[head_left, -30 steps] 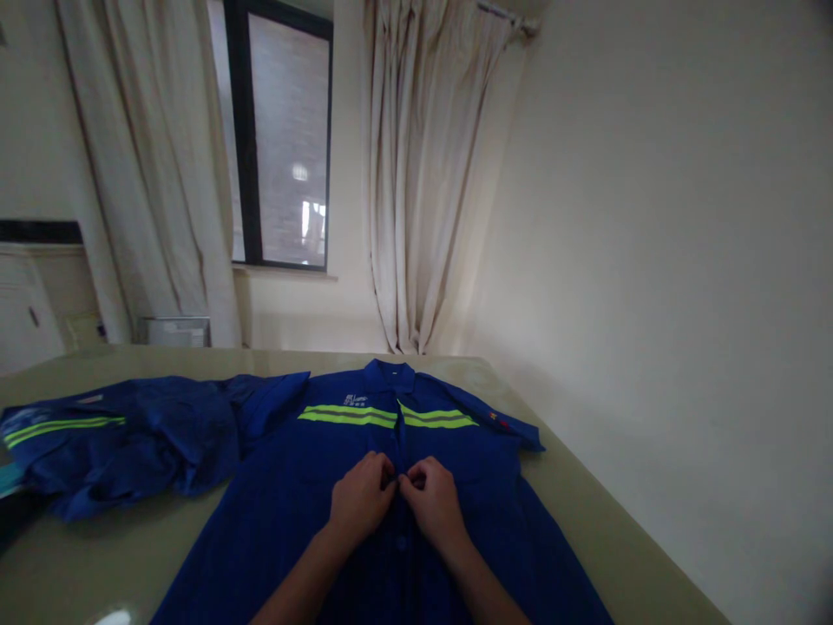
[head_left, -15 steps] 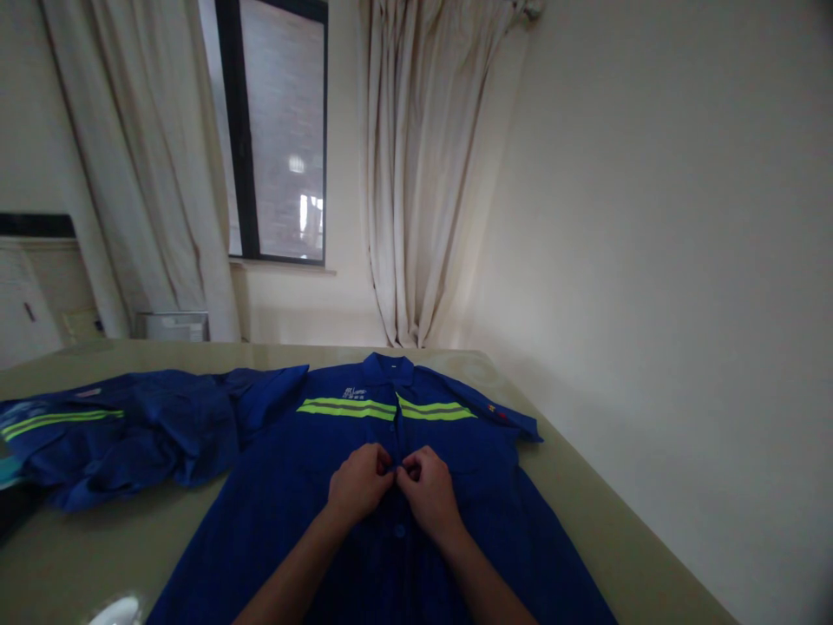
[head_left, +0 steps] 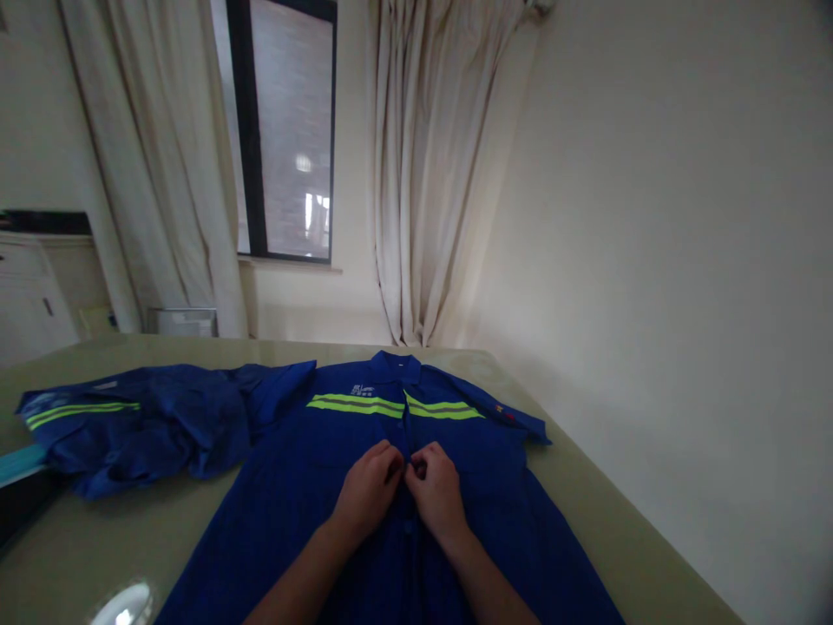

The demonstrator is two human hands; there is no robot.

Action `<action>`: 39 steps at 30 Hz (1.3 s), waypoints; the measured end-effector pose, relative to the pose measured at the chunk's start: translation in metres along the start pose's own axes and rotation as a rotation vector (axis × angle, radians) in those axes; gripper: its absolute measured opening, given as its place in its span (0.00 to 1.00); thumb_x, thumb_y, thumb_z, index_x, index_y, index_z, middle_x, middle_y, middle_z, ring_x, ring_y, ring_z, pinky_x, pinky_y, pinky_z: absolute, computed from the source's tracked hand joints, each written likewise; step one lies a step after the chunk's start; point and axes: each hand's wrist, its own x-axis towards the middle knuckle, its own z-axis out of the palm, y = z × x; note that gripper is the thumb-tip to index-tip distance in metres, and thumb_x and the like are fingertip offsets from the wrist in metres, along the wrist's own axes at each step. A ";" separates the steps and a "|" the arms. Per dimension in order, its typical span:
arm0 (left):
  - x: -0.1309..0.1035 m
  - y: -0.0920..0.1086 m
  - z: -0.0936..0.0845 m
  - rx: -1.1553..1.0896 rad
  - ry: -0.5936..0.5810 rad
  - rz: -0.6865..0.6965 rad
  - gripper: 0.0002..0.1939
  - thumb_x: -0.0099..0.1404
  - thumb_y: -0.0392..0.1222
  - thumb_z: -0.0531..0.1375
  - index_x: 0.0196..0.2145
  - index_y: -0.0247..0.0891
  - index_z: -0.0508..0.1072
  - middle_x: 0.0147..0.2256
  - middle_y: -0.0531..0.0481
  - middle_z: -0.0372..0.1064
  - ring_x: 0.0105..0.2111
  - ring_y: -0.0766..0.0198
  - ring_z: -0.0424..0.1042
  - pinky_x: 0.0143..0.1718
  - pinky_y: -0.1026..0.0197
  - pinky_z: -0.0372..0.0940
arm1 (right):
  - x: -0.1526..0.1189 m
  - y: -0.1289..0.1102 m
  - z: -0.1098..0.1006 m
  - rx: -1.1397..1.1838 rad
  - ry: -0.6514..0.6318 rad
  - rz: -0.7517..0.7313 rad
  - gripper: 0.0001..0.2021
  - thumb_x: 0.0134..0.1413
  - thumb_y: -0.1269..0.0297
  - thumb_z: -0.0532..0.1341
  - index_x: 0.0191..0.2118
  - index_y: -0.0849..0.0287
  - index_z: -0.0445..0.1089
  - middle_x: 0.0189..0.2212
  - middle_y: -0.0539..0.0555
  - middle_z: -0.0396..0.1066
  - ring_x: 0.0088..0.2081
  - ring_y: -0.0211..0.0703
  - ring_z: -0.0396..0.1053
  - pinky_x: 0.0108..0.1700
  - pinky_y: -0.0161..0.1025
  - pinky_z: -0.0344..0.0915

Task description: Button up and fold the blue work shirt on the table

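Observation:
A blue work shirt (head_left: 495, 495) with yellow-green reflective stripes lies front side up, its collar toward the far edge of the table. At its front placket, my left hand (head_left: 374, 482) pinches the cloth edge from the left. My right hand (head_left: 435, 484) pinches the same placket from the right, its fingertips almost meeting the left ones. What exactly sits between the fingertips is hidden; a button shows just below the hands.
A crumpled blue garment (head_left: 162, 425) with similar stripes lies to the left on the greenish table (head_left: 625, 529). A dark object with a teal edge (head_left: 22, 467) is at the far left. A wall (head_left: 683, 260) borders the table's right side; curtains (head_left: 429, 174) hang behind.
The view has turned slightly left, so everything sits a little further right. Both hands stay pinched at the same part of the placket.

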 end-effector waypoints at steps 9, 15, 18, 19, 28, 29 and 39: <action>-0.003 -0.001 0.009 0.211 0.007 0.111 0.13 0.71 0.28 0.49 0.40 0.40 0.70 0.41 0.49 0.72 0.42 0.59 0.69 0.46 0.60 0.63 | 0.000 -0.006 -0.005 0.120 -0.004 -0.022 0.06 0.53 0.73 0.61 0.30 0.59 0.76 0.32 0.52 0.73 0.33 0.42 0.74 0.38 0.34 0.67; -0.003 0.001 0.008 0.308 -0.020 0.094 0.14 0.70 0.26 0.48 0.43 0.41 0.69 0.43 0.48 0.72 0.43 0.57 0.69 0.47 0.58 0.62 | -0.001 -0.013 -0.007 0.066 -0.025 0.039 0.08 0.53 0.73 0.62 0.25 0.58 0.74 0.30 0.53 0.72 0.31 0.42 0.73 0.35 0.36 0.66; -0.003 0.001 0.006 0.248 -0.025 0.101 0.13 0.72 0.28 0.48 0.42 0.42 0.69 0.42 0.49 0.72 0.43 0.58 0.69 0.46 0.58 0.62 | -0.004 -0.011 -0.005 0.081 -0.001 0.039 0.08 0.53 0.73 0.61 0.26 0.58 0.74 0.30 0.53 0.72 0.31 0.42 0.73 0.35 0.36 0.66; -0.003 0.001 0.005 0.217 -0.025 0.105 0.13 0.72 0.29 0.47 0.41 0.42 0.69 0.42 0.49 0.72 0.42 0.59 0.70 0.46 0.59 0.62 | -0.004 -0.010 -0.005 0.114 0.005 0.032 0.08 0.54 0.73 0.61 0.27 0.58 0.75 0.30 0.53 0.72 0.31 0.42 0.73 0.35 0.35 0.67; -0.002 -0.003 0.000 0.014 0.008 0.060 0.12 0.74 0.34 0.49 0.40 0.42 0.71 0.39 0.50 0.73 0.40 0.62 0.73 0.44 0.62 0.63 | 0.000 -0.004 -0.009 0.262 -0.023 -0.049 0.12 0.60 0.66 0.59 0.26 0.58 0.74 0.29 0.51 0.69 0.32 0.41 0.69 0.36 0.35 0.64; -0.001 -0.003 -0.001 0.001 0.015 0.057 0.12 0.74 0.34 0.49 0.39 0.42 0.71 0.39 0.51 0.74 0.40 0.62 0.74 0.43 0.62 0.62 | 0.000 -0.004 -0.009 0.277 -0.030 -0.056 0.12 0.60 0.65 0.59 0.26 0.58 0.74 0.29 0.51 0.69 0.32 0.41 0.69 0.36 0.35 0.63; -0.001 -0.001 -0.005 -0.068 0.014 0.014 0.08 0.72 0.35 0.52 0.36 0.43 0.69 0.37 0.53 0.75 0.39 0.62 0.75 0.42 0.63 0.63 | 0.004 0.006 -0.007 0.363 -0.087 -0.030 0.11 0.61 0.62 0.59 0.29 0.58 0.74 0.31 0.52 0.70 0.33 0.41 0.70 0.35 0.35 0.65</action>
